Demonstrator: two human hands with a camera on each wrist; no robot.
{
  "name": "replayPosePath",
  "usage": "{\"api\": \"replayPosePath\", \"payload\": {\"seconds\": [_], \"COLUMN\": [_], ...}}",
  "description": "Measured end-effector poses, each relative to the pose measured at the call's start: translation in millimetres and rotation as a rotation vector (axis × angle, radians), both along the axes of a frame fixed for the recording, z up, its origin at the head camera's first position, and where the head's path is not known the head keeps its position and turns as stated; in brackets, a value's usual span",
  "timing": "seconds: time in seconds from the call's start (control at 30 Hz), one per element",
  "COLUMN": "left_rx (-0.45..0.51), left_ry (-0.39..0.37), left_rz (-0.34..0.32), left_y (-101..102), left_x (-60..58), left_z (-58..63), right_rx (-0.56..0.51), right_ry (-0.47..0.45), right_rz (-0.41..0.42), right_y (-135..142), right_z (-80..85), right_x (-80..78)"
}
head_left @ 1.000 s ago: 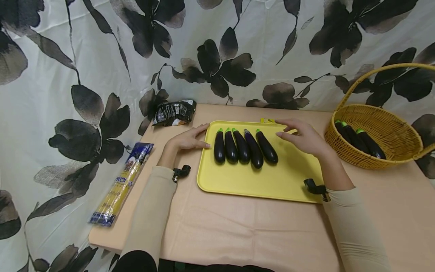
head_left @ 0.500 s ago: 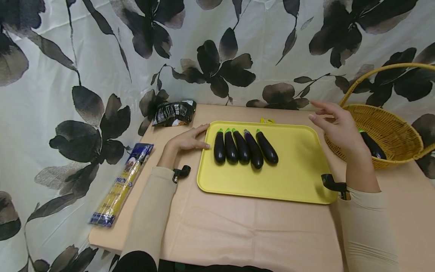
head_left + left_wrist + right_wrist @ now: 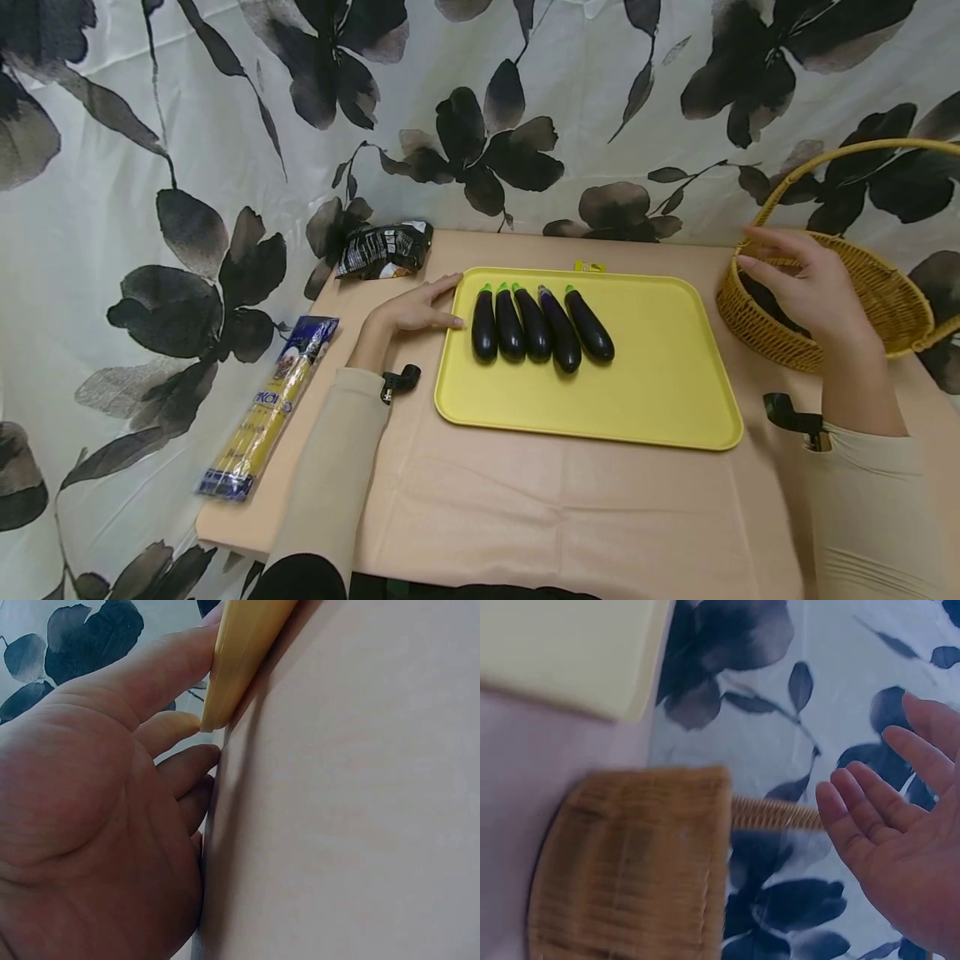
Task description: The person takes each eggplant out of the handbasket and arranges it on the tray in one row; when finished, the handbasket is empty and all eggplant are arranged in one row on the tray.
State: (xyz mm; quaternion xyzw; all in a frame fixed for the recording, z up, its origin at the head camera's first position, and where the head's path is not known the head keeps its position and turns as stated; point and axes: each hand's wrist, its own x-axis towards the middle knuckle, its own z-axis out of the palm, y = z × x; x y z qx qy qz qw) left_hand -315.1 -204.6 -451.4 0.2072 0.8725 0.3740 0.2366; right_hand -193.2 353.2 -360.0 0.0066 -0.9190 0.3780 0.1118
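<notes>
Several dark eggplants with green tips lie side by side on the left half of a yellow tray. My left hand touches the tray's left edge, thumb on the rim; in the left wrist view the fingers of that hand are extended along the tray's side. Over the near-left part of a wicker basket hovers my right hand, holding nothing, its fingers loosely extended. A dark eggplant in the basket is mostly hidden behind this hand. The right wrist view shows the basket's woven side below the fingers.
A bag of spaghetti lies at the table's left edge. A black packet sits at the back left, and a small yellow item is behind the tray. The basket's tall handle arches up at the right.
My right hand has moved right from above the tray's far right part to over the basket, now covering the eggplants there. The left hand and the eggplants on the tray have stayed put.
</notes>
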Motion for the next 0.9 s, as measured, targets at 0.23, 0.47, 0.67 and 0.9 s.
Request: {"api": "replayPosePath", "payload": {"seconds": [0.23,0.47,0.67,0.9], "left_rx": [0.000,0.003,0.001,-0.001], "left_ry": [-0.007,-0.003,-0.003,0.001], "left_rz": [-0.003,-0.007,-0.006,-0.012], "left_y": [0.1,0.1,-0.2,-0.8], "left_x": [0.9,0.5,0.9,1.4], "left_z": [1.6,2.1,1.6,2.1], "right_rx": [0.025,0.089,0.121,0.116], "right_ry": [-0.076,-0.113,-0.197,-0.278], "right_rz": [-0.023,-0.072,-0.096,-0.110], "right_y": [33.1,54.1,69.1,87.9], "right_z": [-6.7,-20.5,-33.6,-47.6], "right_x": [0.8,-1.4,-3.4,-4.0]}}
